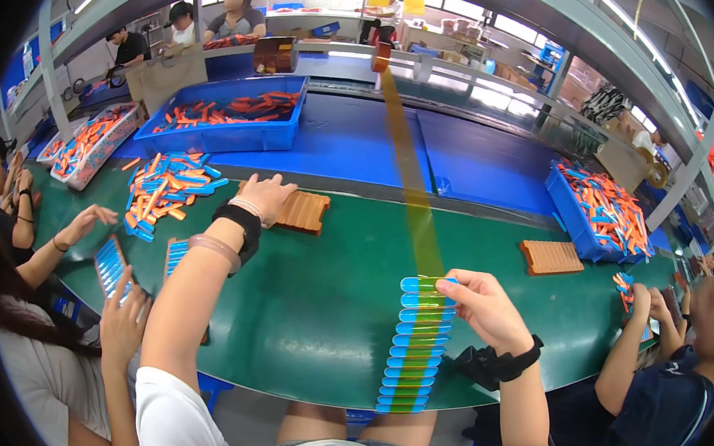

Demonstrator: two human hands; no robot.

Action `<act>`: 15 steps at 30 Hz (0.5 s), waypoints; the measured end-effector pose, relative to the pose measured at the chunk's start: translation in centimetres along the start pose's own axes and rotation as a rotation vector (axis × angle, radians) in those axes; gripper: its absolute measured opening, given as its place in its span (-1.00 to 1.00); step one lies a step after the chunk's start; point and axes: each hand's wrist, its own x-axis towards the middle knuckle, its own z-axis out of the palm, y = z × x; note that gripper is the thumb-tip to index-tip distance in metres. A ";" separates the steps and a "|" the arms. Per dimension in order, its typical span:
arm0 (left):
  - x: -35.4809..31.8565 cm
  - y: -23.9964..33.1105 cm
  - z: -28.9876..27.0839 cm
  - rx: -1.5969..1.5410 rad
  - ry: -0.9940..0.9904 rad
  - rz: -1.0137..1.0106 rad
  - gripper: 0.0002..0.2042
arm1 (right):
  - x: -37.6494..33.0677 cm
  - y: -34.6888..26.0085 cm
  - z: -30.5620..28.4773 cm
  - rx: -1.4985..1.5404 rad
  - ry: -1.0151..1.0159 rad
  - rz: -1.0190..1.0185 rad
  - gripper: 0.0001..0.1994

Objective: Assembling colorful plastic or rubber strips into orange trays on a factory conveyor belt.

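Right hand [485,303] pinching and left hand [263,198] spread well apart from it, a person in white sleeves works at a green bench [297,320]. Co-workers flank the spot, one in a pale top [46,373] at left, one in a dark top [639,398] at right. A wide blue tray [216,142] holding orange pieces stands toward the back left; a smaller blue bin [573,214], heaped with orange and blue pieces, stands at right. More pieces lie in a loose pile [161,188] in front of the tray. Translucent yellow tape [406,152] runs down to a row of blue sticks [417,348], set side by side and banded across their middles, the far end clamped between right thumb and fingers near the bench's front edge. The left hand lies over the left part of a brown grooved block [306,213]; whether it grips is impossible to tell. A similar block [551,256] sits near the bin.
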 end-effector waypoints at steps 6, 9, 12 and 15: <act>-8.8 7.0 -0.1 -0.272 0.459 0.073 -0.22 | 0.3 0.3 -0.3 -0.028 0.047 -0.003 -0.83; -15.8 10.5 0.4 -0.539 0.543 0.030 -0.24 | 0.4 0.6 -0.3 -0.048 0.060 -0.014 -0.83; -20.3 12.7 2.0 -0.638 0.659 -0.192 -0.18 | 0.6 0.6 -0.2 -0.050 0.063 -0.020 -0.82; -23.1 13.1 4.7 -0.597 0.715 -0.436 -0.15 | 0.8 0.5 0.5 -0.034 0.050 -0.022 -0.83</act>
